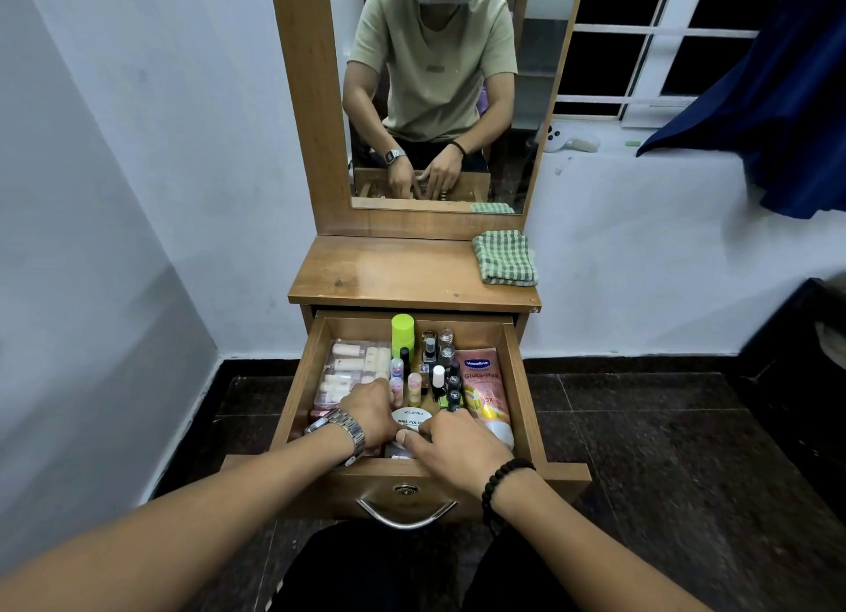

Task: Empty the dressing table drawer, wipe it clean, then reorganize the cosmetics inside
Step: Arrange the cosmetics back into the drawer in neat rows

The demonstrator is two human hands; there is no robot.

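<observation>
**Both hands in the open, stocked drawer**

Wooden dressing table drawer (pixel 516 382) pulled fully out, at 6 o'clock of the wooden tabletop (pixel 393 268). Both hands down in its near end. Left hand (pixel 371 412), steel watch on wrist, palm down, fingers curled beside the round white jar lid marked "nail polish" (pixel 411 417); cannot tell if it grips anything. Right hand (pixel 453 442), black bead bracelet on wrist, fingers loosely bent, thumb tip touching the lid's near edge at 6 o'clock; grip underneath hidden, cannot tell.

Drawer contents: clear packet of small cream bottles (pixel 350 371) at 9 o'clock side; lime green cylindrical cap (pixel 403 332) at 12 o'clock by the back wall; cluster of upright small nail polish bottles (pixel 435 373) in the middle; pink Vaseline lotion tube (pixel 483 389) lying flat along the 3 o'clock wall.

Folded green checked cloth (pixel 506 259) on the tabletop's 3 o'clock edge, hanging slightly over. Wood-framed mirror (pixel 316 108) stands behind at 12 o'clock.
</observation>
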